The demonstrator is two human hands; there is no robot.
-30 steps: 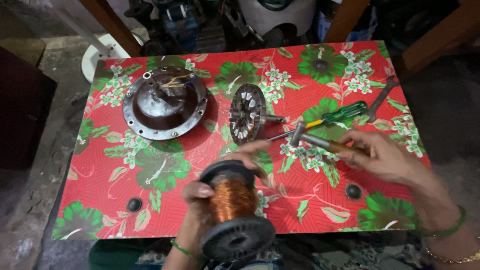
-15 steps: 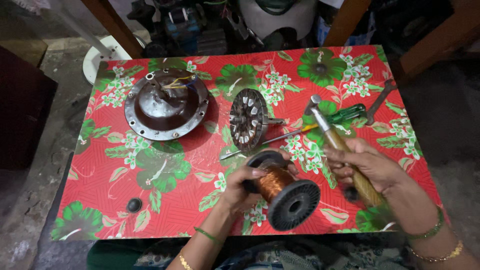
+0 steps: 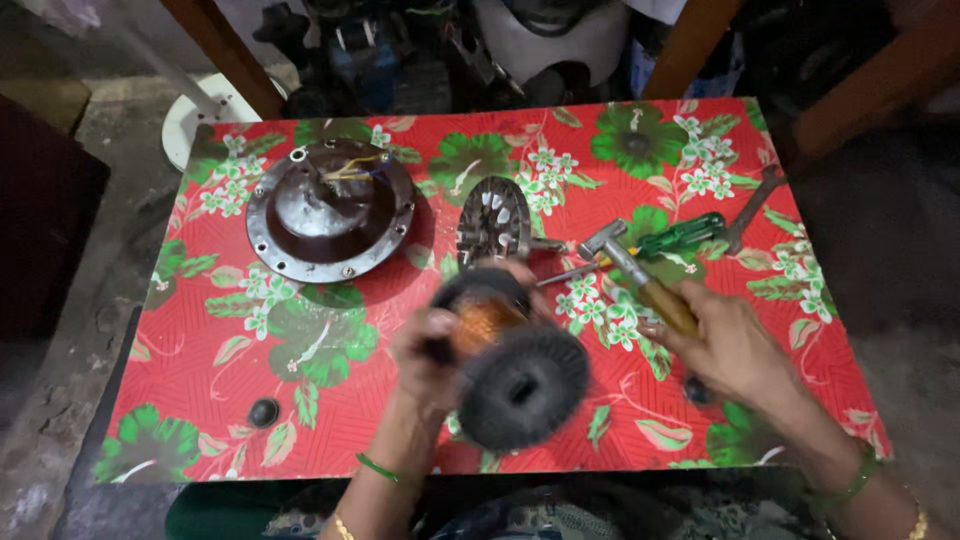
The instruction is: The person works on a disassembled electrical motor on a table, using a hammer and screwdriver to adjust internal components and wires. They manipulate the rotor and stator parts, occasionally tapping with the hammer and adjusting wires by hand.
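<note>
**Wire spool and hammer held over the table**

The wire spool (image 3: 500, 350), a black-flanged reel wound with copper-coloured wire, sits in the left hand (image 3: 430, 355). The fingers are closed around its core, between the two flanges, with the near flange facing the camera. The spool is blurred, so finer detail cannot be read. It hangs above the table (image 3: 200, 400), which has a red cover printed with green leaves and white flowers.

The right hand (image 3: 735, 350) is closed around the wooden handle of a hammer (image 3: 630, 270). The metal head points away from the hand, toward the far side of the table.

Just beyond the hammer head lies a green-handled screwdriver (image 3: 680, 237). A finned metal disc (image 3: 493, 222) stands just beyond the left hand. A round domed metal housing (image 3: 330, 210) with wires at its centre lies farther off, to the left of that hand. A small black knob (image 3: 263, 411) lies on the table left of the left wrist.
</note>
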